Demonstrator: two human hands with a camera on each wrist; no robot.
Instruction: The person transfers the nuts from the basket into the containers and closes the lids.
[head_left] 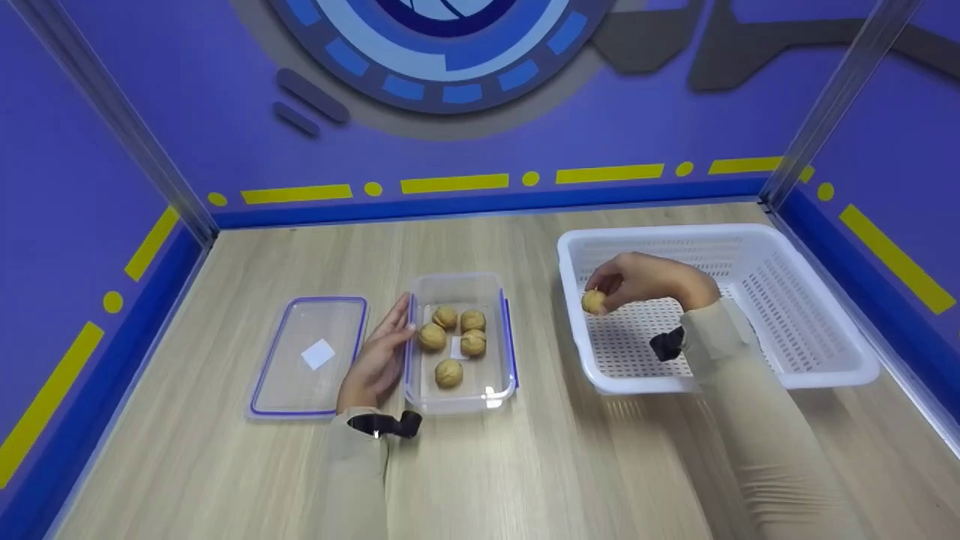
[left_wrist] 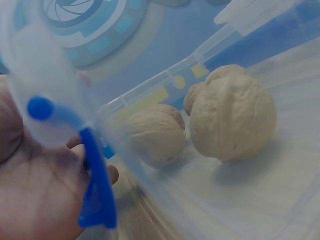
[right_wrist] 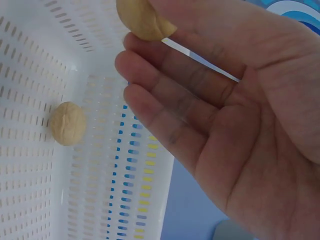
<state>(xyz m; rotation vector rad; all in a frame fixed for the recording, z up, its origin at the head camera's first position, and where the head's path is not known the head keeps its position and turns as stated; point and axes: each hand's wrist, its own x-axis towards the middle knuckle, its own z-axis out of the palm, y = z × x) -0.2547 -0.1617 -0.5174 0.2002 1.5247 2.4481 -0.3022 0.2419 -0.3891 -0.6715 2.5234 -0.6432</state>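
Pale wood tabletop (head_left: 525, 465) fills the lower frame, closed in by purple walls with yellow dashes. Right of centre, the right hand (head_left: 645, 281) pinches a walnut (head_left: 593, 301) between thumb and fingertips, its other fingers loosely spread, just above the floor of the white basket (head_left: 825, 367) near its left wall. That nut is close to round, so I can't name a long axis or a heading. The right wrist view shows another walnut in the basket (right_wrist: 67, 123), lying against the perforated wall.

Left of the basket, at frame centre, stands the clear container (head_left: 460, 397) with five walnuts (head_left: 448, 372) inside. The left hand (head_left: 379, 360) lies flat against its left side, fingers straight, gripping nothing. Further left lies the lid (head_left: 309, 356), flat on the wood, blue-edged.

My guess is the moving of nuts between basket and container is well along; which way they go I can't tell.
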